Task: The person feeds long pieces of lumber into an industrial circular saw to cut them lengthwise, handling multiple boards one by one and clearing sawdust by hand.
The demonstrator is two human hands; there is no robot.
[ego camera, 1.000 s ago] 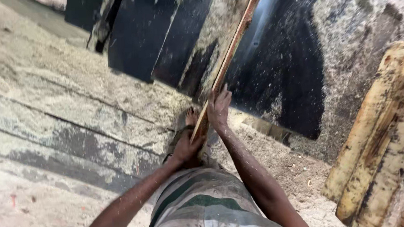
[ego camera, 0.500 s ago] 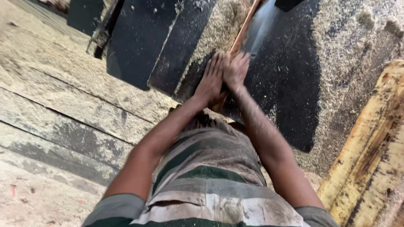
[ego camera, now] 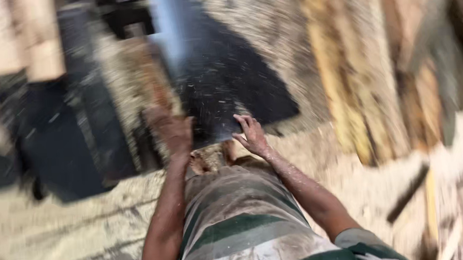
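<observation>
Sawdust covers nearly everything in this blurred view: the pale floor [ego camera: 62, 234], the striped garment [ego camera: 236, 224] low in the frame, and both forearms. The left hand [ego camera: 170, 129] and the right hand [ego camera: 253, 135] reach forward side by side but apart, with a clear gap between them. The right hand's fingers are spread and empty, resting at or just above the near edge of a dark slab [ego camera: 229, 82]; whether they touch it cannot be told through the blur. The left hand is smeared by motion, and whether it is closed on anything cannot be told. The dark slab lies straight ahead of both hands, beyond them, its long axis running from near to far and tilting slightly left, toward a pale bluish streak [ego camera: 163, 28] at the far end. The right hand sits on its near edge, so it is the nearer of the two; the left hand is just off the slab's left side, over a brown, dust-crusted strip [ego camera: 133, 77]. Rough yellowish planks [ego camera: 345, 87] lie to the right, their long axes also running near to far, well apart from the hands.
</observation>
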